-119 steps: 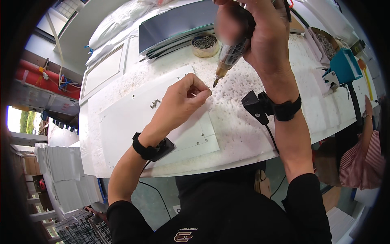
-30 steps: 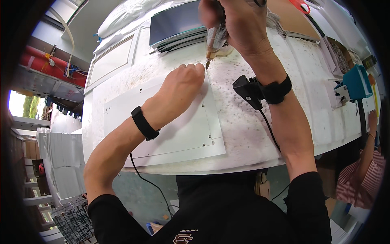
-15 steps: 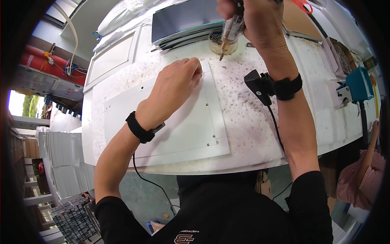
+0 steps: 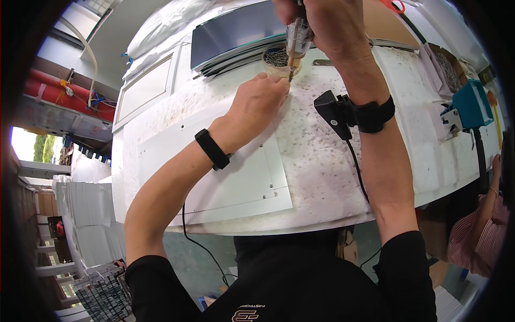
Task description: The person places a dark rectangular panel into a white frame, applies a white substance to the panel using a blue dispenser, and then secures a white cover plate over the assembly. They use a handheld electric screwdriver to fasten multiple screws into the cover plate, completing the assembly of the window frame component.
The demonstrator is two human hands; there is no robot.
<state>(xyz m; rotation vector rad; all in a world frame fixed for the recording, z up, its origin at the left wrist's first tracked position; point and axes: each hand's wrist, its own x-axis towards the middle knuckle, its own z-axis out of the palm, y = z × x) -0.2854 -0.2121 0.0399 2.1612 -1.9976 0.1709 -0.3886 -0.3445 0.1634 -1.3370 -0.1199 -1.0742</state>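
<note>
Your right hand (image 4: 338, 27) is clamping around the power driver (image 4: 298, 38) from above, and this grip, I suppose, is serving to point the bit (image 4: 291, 77) downward. The driver is hanging above the table, in front of the tub of small metal pieces (image 4: 272, 68). Your left hand (image 4: 257, 104) is holding its fingers curled together, close beside the bit; maybe you are steadying something there, but I cannot tell whether they are pinching any piece, because the fingertips are hidden.

The white panel (image 4: 236, 188) is lying flat on the worktop (image 4: 322, 177), under and beside your left forearm, so the flat surface is probably supporting it well. Small fittings (image 4: 271, 186) are sitting near its lower right corner. The tub is standing near both hands, which is perhaps making its contents easy to reach. Behind, the stack of dark sheets (image 4: 230, 40) is lying next to the tub.

As for writing, your black shirt (image 4: 311, 268) is showing a small printed emblem (image 4: 247, 314) with lettering.
</note>
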